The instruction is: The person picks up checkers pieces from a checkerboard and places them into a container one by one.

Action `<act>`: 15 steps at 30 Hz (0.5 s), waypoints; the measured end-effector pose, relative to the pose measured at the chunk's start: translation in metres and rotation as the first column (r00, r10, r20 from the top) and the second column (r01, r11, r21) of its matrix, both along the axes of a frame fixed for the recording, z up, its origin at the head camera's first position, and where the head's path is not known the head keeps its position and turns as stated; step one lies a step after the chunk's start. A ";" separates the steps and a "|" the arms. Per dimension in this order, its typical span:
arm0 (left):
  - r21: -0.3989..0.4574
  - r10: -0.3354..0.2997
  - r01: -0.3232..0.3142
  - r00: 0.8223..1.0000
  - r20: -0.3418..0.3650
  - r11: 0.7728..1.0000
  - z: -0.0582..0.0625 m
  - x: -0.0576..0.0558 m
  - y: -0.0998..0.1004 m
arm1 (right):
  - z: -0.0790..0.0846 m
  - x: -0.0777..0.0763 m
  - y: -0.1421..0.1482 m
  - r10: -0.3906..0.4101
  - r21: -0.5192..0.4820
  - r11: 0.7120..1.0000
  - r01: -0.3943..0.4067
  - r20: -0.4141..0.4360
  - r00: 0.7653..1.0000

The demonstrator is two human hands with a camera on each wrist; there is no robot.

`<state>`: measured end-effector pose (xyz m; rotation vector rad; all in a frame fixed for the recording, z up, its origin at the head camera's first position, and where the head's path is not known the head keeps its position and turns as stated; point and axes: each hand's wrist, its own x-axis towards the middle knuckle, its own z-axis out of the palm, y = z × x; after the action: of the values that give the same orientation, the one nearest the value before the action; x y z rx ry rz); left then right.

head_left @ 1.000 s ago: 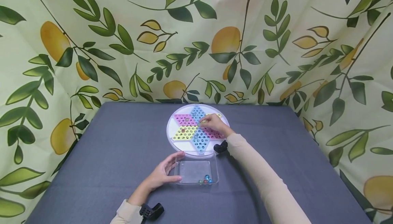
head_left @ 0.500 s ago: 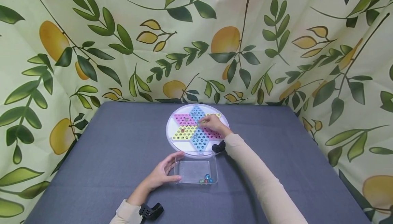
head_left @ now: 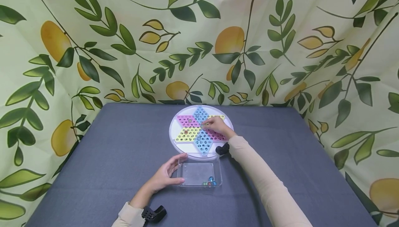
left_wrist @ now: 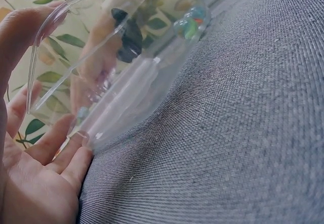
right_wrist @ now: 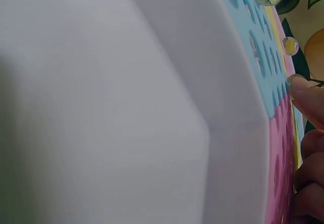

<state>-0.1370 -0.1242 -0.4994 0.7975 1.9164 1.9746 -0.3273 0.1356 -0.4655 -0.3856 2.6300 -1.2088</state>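
A small glass-looking marble (right_wrist: 290,80) is pinched at the fingertips of the right hand (head_left: 215,124), close over the middle of the Chinese checkers board (head_left: 184,147); whether it touches a hole is too small to tell. It looks light, hard and smooth, likely to slip or roll if squeezed off-centre, so a gentle hold by opposite sides, with the underside left bare, should suit it best.

Around it, other marbles sit on the star: one on the left pink field (head_left: 189,120), one on the left yellow field (head_left: 186,132), one on the near blue field (head_left: 198,138). The board's round white body appears to be stiff plastic, best taken by the rim.

Just on the near side of the board stands a clear plastic box (head_left: 220,171), with a few loose marbles (head_left: 211,179) gathered at its near right corner. The left hand (head_left: 168,171) grips its left end, thumb near and fingers far. The box seems light and fairly rigid, slick-walled and perhaps liable to crack; its side walls offer the surest hold.

Dark grey fabric covers the surface (head_left: 124,144), and a leaf-and-fruit printed cloth (head_left: 176,90) hangs beyond.
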 end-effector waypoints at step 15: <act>-0.004 0.005 -0.005 1.000 0.010 1.000 0.001 0.001 0.001 | 0.002 0.000 0.003 0.001 -0.028 1.000 -0.002 -0.035 0.999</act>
<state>-0.1365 -0.1236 -0.4980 0.7815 1.9180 1.9738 -0.3269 0.1388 -0.4638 -0.4175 2.6434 -1.2510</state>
